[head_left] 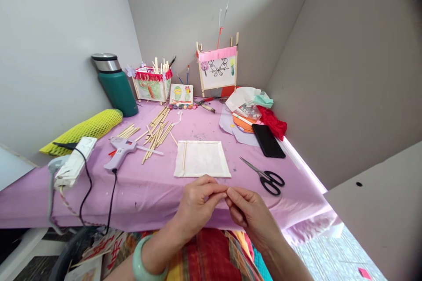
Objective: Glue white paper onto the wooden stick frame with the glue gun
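My left hand (pixel 198 204) and my right hand (pixel 249 210) meet at the fingertips just in front of the table's near edge. The fingers of both are pinched together at one spot; what they pinch is too small to make out. Just beyond them a square white paper panel (pixel 201 159) with thin wooden sticks along its edges lies flat on the purple tablecloth (pixel 148 184). A jade-green bangle (pixel 141 263) is on my left wrist.
Black-handled scissors (pixel 265 176) lie right of the panel, a black phone (pixel 267 140) behind them. A glue gun (pixel 120 151), power strip (pixel 75 162) and loose sticks (pixel 156 131) sit left. A green flask (pixel 115 83), two paper lanterns (pixel 218 68) and scrap paper line the back.
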{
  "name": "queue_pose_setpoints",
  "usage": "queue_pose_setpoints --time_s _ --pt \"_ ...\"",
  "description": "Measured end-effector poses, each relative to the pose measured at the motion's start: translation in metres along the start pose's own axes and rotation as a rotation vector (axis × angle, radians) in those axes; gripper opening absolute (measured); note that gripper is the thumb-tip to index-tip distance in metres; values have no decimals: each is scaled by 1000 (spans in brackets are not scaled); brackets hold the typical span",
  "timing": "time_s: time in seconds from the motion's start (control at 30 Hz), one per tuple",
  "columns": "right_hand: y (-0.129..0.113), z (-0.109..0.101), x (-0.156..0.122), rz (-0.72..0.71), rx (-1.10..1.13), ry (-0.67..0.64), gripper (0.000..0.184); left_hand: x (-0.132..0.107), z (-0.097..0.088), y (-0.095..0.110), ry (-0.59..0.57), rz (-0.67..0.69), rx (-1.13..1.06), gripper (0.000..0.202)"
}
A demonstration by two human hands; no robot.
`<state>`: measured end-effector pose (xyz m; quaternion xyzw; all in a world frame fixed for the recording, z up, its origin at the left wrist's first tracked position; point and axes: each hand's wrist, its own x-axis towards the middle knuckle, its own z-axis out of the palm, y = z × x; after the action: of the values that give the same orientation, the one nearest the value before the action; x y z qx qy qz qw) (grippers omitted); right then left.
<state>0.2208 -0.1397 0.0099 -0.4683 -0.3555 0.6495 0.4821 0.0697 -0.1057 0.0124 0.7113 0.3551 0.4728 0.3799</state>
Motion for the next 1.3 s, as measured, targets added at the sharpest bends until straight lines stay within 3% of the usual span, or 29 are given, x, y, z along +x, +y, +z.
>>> queue_pose_setpoints --time_s 0.17,0.27,0.33,0.4,0.6,0.73,0.9,1.13,1.2,1.3 --pt "-3 2 -2 10 10 -25 37 -3 -2 -2 62 74 60 17" --pt "-4 3 -2 30 70 -51 37 -1 -3 1 113 -46 -26 8" --pt "-3 4 -1 51 118 -71 34 1 -5 3 131 -153 -110 13" --pt "-2 5 -1 61 156 -74 31 2 -7 3 144 -178 -129 14" --pt "3 9 -1 49 190 -75 32 -3 -5 -4 19 40 82 16" --pt "0 10 -5 78 183 -79 33 -4 -4 -7 3 83 164 15" --pt "-13 7 -8 46 254 -60 25 0 -9 0 155 -77 44 17" --pt "-13 4 -1 -11 437 -18 24 -6 0 6 54 -247 -77 21" --pt "-11 6 -1 9 466 -30 25 -7 2 9 77 -221 -43 22" --pt "-8 11 -1 52 485 -38 28 -8 1 13 122 -53 59 15"
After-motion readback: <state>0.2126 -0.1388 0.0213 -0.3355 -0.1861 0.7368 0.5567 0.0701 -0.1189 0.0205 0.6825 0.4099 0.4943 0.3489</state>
